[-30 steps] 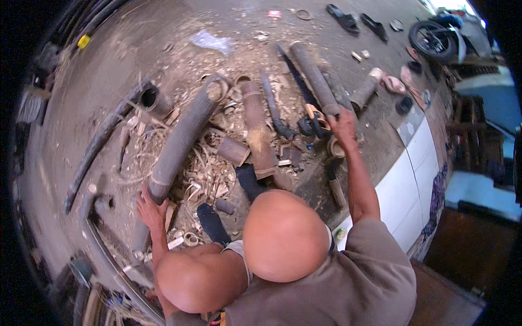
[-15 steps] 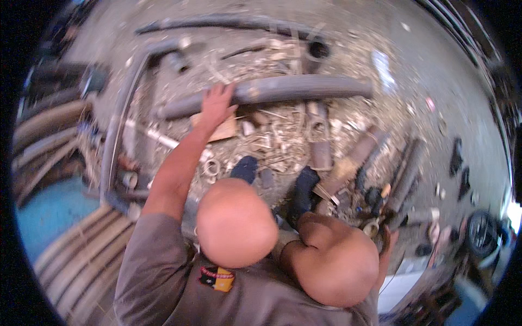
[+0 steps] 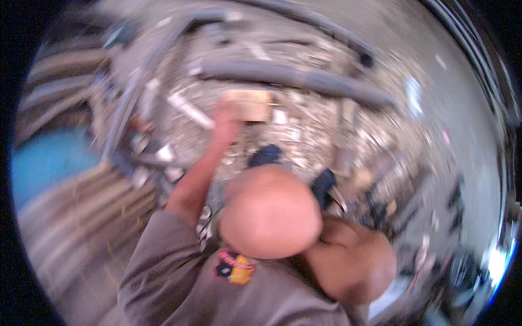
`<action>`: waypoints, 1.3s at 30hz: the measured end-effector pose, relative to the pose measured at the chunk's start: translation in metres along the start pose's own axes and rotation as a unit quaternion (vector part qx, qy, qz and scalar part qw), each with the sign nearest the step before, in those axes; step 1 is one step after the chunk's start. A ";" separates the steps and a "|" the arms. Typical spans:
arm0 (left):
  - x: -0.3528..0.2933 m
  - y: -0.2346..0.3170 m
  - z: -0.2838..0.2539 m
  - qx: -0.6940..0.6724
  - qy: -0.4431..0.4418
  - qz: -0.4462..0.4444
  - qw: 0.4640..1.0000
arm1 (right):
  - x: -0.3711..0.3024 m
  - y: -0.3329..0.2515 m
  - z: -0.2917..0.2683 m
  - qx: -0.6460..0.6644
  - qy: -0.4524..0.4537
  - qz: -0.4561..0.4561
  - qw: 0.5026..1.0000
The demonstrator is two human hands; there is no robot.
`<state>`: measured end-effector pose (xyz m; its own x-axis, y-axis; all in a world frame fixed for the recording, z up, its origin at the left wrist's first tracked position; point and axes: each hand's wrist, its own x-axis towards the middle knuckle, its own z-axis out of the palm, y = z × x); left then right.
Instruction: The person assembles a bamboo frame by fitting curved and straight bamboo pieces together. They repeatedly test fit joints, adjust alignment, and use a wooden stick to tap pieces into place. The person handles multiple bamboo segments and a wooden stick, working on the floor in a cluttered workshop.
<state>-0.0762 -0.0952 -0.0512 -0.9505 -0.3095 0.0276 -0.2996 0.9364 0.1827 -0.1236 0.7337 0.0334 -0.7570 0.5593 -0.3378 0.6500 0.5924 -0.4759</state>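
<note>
My left hand (image 3: 227, 113) reaches forward over the littered floor and is smeared by motion. It is at the left side of a pale wooden block (image 3: 254, 105), seemingly touching it; whether the fingers grip it cannot be made out. Just beyond the block lies a thick grey-brown pole (image 3: 296, 77), slanting down to the right, apart from the hand. My right hand is out of sight, with only the bent arm or knee area showing at the lower right.
Wood shavings (image 3: 307, 117) cover the ground around the pole. A long grey bar (image 3: 138, 81) runs along the left, near a blue surface (image 3: 51, 163) and stacked curved lengths (image 3: 76, 239). Another pole (image 3: 321, 22) lies farther off. A dark round wheel-like thing (image 3: 463, 269) is at right.
My left hand has come off the pole and down to the wooden block. The view has turned, so the pole now slants. My right hand, partly visible before, is hidden.
</note>
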 end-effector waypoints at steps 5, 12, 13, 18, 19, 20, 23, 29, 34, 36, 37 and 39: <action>-0.076 -0.095 0.027 0.160 -0.121 -0.044 0.979 | -0.027 -0.061 -0.013 0.003 0.066 0.106 0.992; -0.041 -0.111 0.008 0.167 -0.139 0.052 0.975 | -0.031 -0.023 -0.029 0.052 -0.008 0.124 0.991; -0.041 -0.114 0.003 0.172 -0.139 0.060 0.973 | -0.030 -0.016 -0.026 0.064 -0.025 0.120 0.990; -0.038 -0.124 -0.014 0.170 -0.131 0.100 0.972 | -0.025 0.009 -0.015 0.117 -0.012 0.138 0.983; -0.036 -0.125 -0.016 0.168 -0.130 0.111 0.971 | -0.026 0.014 -0.017 0.133 -0.010 0.140 0.981; -0.034 -0.125 -0.019 0.166 -0.128 0.122 0.970 | -0.027 0.018 -0.020 0.149 -0.006 0.141 0.979; -0.036 -0.126 -0.031 0.154 -0.112 0.155 0.969 | -0.034 -0.004 -0.029 0.186 -0.023 0.149 0.971; -0.029 -0.094 -0.052 0.093 -0.043 0.268 0.958 | -0.081 -0.044 -0.044 0.130 -0.006 0.030 0.991; 0.022 0.049 -0.125 -0.027 -0.028 0.249 0.968 | -0.129 -0.112 -0.043 0.086 -0.139 -0.054 0.985; 0.032 0.069 -0.136 -0.048 -0.038 0.233 0.970 | -0.128 -0.149 -0.032 0.079 -0.204 -0.101 0.971; 0.036 0.076 -0.135 -0.052 -0.022 0.235 0.970 | -0.129 -0.171 -0.021 0.086 -0.243 -0.120 0.959; 0.047 0.090 -0.134 -0.091 -0.023 0.243 0.966 | -0.124 -0.207 -0.001 0.059 -0.318 -0.164 0.932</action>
<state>-0.1372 -0.0475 0.0987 -0.9793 0.1701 0.1097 0.1972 0.9236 0.3286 -0.1647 0.5426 0.1750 -0.8244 -0.1188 -0.5534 0.3937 0.5822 -0.7114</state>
